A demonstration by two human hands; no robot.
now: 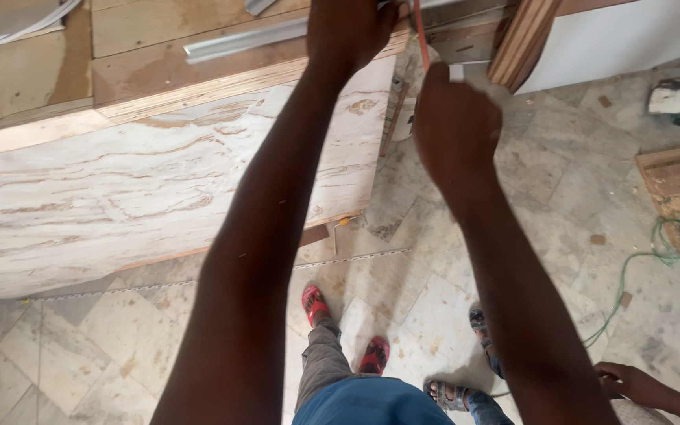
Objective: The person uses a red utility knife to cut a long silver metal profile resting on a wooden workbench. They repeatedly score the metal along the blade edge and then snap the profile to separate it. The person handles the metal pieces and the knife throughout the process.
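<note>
Large pale-veneered plywood panel leaning on edge against the wooden surface, over tiled floor. Left hand pressing down on the panel's top corner, fingers curled over it. Right hand clenched around a thin orange strip just beside that corner. Probably mid-marking or edging; steady alignment needed next. No containers visible.

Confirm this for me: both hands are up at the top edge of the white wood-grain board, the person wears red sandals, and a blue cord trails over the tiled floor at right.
One detail is wrong: the cord on the tiled floor is green, not blue, as the head view shows. The rest holds: the left hand and right hand are up at the top edge of the white wood-grain board, and the red sandals are on the person's feet.
</note>
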